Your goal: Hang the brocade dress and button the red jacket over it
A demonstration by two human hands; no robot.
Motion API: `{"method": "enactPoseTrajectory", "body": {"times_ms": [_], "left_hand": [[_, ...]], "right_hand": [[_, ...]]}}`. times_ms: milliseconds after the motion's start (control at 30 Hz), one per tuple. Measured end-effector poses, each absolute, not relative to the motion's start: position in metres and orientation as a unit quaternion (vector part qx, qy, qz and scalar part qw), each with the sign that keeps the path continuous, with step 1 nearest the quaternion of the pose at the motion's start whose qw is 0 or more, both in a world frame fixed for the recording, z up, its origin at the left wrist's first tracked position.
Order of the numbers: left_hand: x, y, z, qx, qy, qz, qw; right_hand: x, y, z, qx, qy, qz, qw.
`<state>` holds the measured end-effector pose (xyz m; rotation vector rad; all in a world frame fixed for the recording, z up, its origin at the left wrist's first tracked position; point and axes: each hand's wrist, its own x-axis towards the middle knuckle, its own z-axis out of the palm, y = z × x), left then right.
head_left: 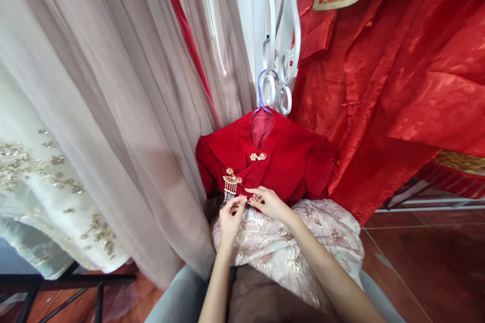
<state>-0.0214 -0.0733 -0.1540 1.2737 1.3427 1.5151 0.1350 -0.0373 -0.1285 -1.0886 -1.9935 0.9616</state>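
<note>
A red velvet jacket (288, 161) hangs on a purple hanger (260, 93) right in front of me. Low on its front, my left hand (232, 216) pinches one side of a beaded flower clasp (250, 201). The fingers of my right hand (270, 204) close on the clasp's other side, so the two halves are partly covered; whether they are joined I cannot tell. Higher up sits a fastened-looking flower clasp (258, 157). Left of my hands, a beaded tassel brooch (230, 186) is on the jacket. Below the jacket spreads a pale brocade skirt (303, 242).
A white scrolled metal stand (270, 88) bears the hanger. Sheer curtains (125, 111) fall at the left beside a white gown with gold appliqué (87, 212). A red satin garment (379, 75) hangs at the right over the tiled floor (428, 257). Black metal legs (99, 300) stand lower left.
</note>
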Motion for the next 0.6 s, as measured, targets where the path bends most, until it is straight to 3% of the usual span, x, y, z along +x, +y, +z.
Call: {"method": "enactPoseTrajectory", "body": {"times_ms": [167,333,600], "left_hand": [[-0.014,-0.071,-0.160,0.478,0.517,0.586,0.401],[-0.012,-0.074,-0.156,0.455,0.518,0.603,0.402],[-0.010,-0.074,-0.157,0.411,0.511,0.620,0.431]], "right_hand": [[0.139,-0.037,-0.136,-0.384,-0.723,0.433,0.378],[0.135,-0.037,-0.141,-0.393,-0.714,0.399,0.420],[0.128,-0.043,-0.140,-0.384,-0.734,0.370,0.421]]}}
